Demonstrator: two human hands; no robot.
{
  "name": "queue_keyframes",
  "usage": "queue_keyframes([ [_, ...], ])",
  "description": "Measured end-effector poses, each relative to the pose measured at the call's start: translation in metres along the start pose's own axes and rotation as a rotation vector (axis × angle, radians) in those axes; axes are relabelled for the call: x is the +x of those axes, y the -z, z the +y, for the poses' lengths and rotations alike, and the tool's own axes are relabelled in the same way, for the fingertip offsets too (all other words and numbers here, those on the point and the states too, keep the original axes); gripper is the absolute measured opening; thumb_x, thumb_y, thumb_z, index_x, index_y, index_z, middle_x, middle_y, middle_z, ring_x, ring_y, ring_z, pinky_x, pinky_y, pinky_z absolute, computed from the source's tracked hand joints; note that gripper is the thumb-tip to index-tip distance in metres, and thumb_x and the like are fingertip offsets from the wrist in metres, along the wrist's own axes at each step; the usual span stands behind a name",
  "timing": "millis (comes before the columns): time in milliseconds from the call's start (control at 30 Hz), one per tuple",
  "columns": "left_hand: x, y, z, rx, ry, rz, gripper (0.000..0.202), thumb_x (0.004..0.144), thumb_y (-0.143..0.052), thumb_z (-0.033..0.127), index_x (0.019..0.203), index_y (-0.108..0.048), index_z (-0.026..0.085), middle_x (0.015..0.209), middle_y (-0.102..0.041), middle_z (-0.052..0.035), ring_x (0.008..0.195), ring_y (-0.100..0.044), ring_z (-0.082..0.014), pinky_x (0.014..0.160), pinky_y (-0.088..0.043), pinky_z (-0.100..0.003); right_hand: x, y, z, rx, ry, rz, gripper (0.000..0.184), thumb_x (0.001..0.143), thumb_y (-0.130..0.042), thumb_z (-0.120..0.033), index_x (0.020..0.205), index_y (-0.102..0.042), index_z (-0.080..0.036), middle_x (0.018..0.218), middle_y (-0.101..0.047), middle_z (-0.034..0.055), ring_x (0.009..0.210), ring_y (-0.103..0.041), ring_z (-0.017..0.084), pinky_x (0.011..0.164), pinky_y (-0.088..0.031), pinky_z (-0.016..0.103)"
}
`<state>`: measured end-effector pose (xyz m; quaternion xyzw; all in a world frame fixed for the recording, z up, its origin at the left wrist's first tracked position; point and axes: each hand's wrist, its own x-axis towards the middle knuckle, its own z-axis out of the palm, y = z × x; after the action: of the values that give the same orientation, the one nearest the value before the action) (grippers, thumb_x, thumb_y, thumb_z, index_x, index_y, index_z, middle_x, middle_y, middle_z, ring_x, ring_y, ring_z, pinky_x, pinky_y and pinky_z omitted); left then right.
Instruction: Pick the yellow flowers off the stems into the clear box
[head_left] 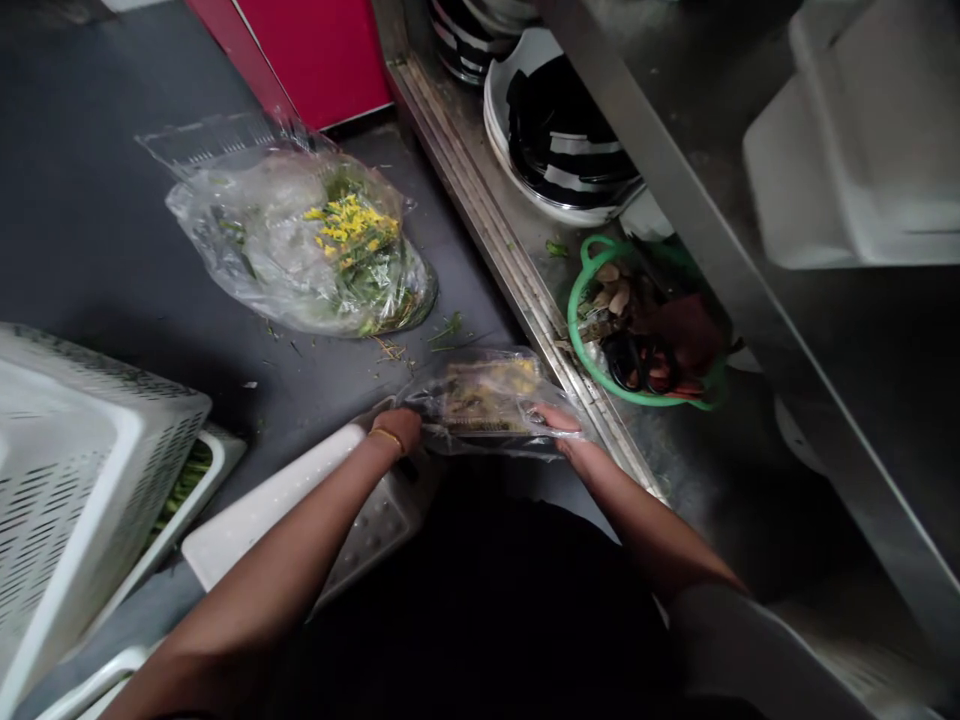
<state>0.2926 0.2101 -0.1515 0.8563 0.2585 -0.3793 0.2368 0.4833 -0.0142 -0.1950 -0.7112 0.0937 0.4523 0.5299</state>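
No readable text, labels, brands; no legible numbers, signs

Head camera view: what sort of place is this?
Probably a commercial kitchen or its food-prep area: stacked dishes stand on a low metal shelf, a clear bag of greens and yellow flowers lies on the floor, and a white slotted crate is nearby.

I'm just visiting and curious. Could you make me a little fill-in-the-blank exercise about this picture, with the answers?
1. The left hand holds one side of the small clear bag; the ____ hand holds the other.
2. The bracelet is worn on the ____ wrist.
3. The flowers in the large plastic bag are ____.
4. The round basket with a loop handle is ____.

Missing words: right; left; yellow; green.
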Motion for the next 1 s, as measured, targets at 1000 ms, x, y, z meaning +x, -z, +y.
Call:
queue_keyframes([
  [1000,-0.003,0.031,0.01,-1.597,-0.186,0.019,0.061,0.057,-0.075,0.042,0.11,-0.061,0.017,0.095,-0.07,-0.0095,0.092,-0.064,-0.0288,0.082,-0.051,-0.041,-0.061,0.01,-0.034,0.143,-0.042,-0.105,0.042,0.053,-0.074,-0.035,0.091,-0.064,-0.02,0.082,-0.07,0.0008,0.076,-0.065,0.019,0.071,-0.051,0.03],
])
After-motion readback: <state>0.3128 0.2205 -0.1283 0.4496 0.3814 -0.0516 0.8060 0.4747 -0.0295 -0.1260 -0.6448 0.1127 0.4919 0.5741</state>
